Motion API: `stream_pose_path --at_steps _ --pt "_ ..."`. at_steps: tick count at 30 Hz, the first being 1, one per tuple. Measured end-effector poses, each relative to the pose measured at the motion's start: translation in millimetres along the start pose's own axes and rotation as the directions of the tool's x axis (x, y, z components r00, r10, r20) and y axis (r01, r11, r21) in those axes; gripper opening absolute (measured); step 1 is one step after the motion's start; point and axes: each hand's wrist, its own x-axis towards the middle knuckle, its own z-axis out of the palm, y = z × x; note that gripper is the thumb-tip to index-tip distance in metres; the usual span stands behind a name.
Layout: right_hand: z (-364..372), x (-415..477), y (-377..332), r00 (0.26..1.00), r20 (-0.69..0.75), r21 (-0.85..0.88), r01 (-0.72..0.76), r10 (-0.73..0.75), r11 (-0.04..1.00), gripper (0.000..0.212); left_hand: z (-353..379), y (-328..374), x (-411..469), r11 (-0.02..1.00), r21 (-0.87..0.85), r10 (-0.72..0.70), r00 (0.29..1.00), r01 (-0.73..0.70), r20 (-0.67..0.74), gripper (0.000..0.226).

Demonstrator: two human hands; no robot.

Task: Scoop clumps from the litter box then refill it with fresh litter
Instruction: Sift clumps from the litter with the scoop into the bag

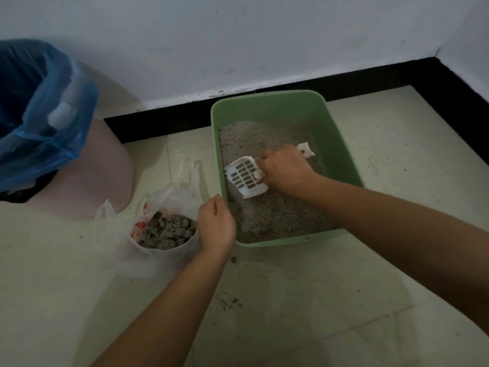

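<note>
White scoop (244, 178) gripped in right hand (284, 172); left hand (216, 225) pinches bag (174, 197).

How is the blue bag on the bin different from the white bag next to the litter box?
The blue bag lines a pink bin; the white bag sits on the floor. The blue bag is untouched; the left hand grips the white bag's edge. Grey clumps fill the white bag; the blue bag's inside is dark. Both are thin plastic.
</note>
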Motion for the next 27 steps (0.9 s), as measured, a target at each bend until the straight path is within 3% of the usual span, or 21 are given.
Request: stream_pose_path --at_steps 5,12,17,23,27 --pt "27 -23 27 0.984 0.018 0.149 0.174 -0.178 0.974 0.049 16 0 0 0.991 -0.131 -0.058 0.987 0.038 -0.148 0.039" --pt "67 -41 35 0.925 -0.177 0.288 0.375 -0.336 0.881 0.038 24 -8 6 0.944 -0.313 -0.171 0.968 0.106 -0.186 0.03" --pt "77 -34 35 0.949 -0.079 0.531 0.298 -0.304 0.793 0.03 28 -10 9 0.93 -0.352 -0.183 0.964 0.105 -0.195 0.028" --pt "78 -35 36 0.957 -0.042 0.609 0.253 -0.287 0.752 0.036 27 -11 8 0.928 -0.359 -0.181 0.965 0.103 -0.192 0.037" --pt "83 -43 38 0.976 0.043 0.777 0.103 -0.215 0.621 0.029 26 -9 6 0.917 -0.38 -0.197 0.967 0.123 -0.162 0.037"
